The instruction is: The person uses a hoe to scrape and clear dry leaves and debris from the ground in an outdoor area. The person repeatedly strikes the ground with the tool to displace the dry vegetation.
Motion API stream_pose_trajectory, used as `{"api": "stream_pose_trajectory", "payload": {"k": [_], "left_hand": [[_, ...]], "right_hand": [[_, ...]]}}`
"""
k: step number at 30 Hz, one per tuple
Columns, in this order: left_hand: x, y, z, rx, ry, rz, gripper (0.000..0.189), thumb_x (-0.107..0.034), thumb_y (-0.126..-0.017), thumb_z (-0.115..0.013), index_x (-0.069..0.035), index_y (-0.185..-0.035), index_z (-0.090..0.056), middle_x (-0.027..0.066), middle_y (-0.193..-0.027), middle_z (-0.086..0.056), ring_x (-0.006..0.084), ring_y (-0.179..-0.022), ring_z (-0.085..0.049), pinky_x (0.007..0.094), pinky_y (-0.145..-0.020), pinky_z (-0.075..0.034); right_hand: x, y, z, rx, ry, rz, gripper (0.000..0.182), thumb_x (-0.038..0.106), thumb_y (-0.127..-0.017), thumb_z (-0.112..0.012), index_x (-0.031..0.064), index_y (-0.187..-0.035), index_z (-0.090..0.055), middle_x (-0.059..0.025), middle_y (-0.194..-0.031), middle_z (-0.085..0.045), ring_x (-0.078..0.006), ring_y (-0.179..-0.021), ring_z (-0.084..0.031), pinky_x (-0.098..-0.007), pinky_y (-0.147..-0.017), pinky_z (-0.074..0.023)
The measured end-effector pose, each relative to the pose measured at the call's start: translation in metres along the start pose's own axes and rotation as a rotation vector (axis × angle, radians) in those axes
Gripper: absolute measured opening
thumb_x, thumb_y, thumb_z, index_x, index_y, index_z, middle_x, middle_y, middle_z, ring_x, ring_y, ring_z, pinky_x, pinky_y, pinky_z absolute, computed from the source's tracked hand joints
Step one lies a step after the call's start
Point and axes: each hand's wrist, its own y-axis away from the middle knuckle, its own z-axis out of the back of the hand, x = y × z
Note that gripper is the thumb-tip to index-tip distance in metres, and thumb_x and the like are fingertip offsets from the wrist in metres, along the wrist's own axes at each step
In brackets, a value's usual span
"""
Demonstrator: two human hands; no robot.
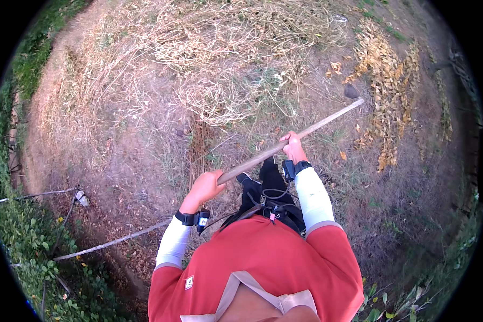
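A long wooden pole (261, 156) runs slantwise across the front of my body, its far end up and to the right. My left hand (207, 186) is closed around the pole near its lower left end. Farther along the shaft, my right hand (293, 145) grips it too, at about the middle of its visible length. Just beyond the far end lies a dark lump (351, 91) on the ground; whether it is joined to the pole I cannot tell. Dry cut stalks (221, 100) lie in a tangled heap ahead of me.
Yellowed leafy stems (390, 96) lie at the right. More dry stalks (233, 32) spread farther ahead. On the left, thin poles (116, 240) stand beside green shrubs (32, 229), near a pale object (82, 198). Leafy growth (380, 302) shows at the lower right.
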Motion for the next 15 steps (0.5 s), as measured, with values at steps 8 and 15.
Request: {"api": "stream_pose_trajectory", "payload": {"k": [8,15], "left_hand": [[-0.033,0.134,0.066,0.018,-0.194,0.556,0.023,-0.017,-0.073,-0.069,0.000,-0.084,-0.059,0.0240,-0.075,-0.062,0.0425,-0.074,-0.061,0.0459,-0.065,-0.049],[-0.051,0.104,0.067,0.019,-0.079,0.546,0.027,-0.016,-0.071,-0.071,0.003,-0.088,-0.063,0.0215,-0.068,-0.060,0.0314,-0.062,-0.062,0.0378,-0.060,-0.047]], "right_hand": [[-0.221,0.021,-0.040,0.088,0.288,-0.536,0.010,0.010,-0.089,-0.047,0.0064,-0.080,-0.044,-0.0070,-0.059,-0.043,-0.0231,-0.048,-0.042,-0.0384,-0.049,-0.0437],[-0.208,-0.018,-0.040,0.069,0.247,-0.477,0.012,0.009,-0.089,-0.049,0.0040,-0.079,-0.045,-0.0093,-0.060,-0.044,-0.0246,-0.050,-0.046,-0.0393,-0.048,-0.0442]]}}
